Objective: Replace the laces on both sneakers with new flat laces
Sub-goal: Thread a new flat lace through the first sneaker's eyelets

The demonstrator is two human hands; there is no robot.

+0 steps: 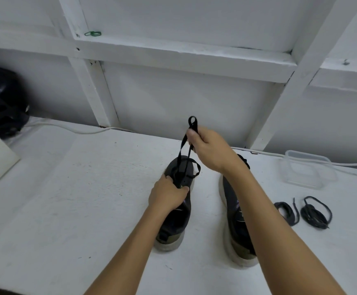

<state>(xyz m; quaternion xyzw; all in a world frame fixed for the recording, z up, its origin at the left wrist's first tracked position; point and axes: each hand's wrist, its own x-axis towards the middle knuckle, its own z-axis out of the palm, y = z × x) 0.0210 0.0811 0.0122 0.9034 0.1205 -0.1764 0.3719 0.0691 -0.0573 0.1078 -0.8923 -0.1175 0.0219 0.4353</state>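
The right hand (210,149) pinches a black flat lace (185,143) in its grip and holds it above the toe of the left sneaker (176,211), its loop sticking out past the fingers, while the left hand (168,193) grips that sneaker's upper. The right sneaker (236,220) stands just right of it on the white bench (66,199), with two lace bundles (303,211) further right. A clear tub (307,169) sits far right before the white framed wall (184,56).
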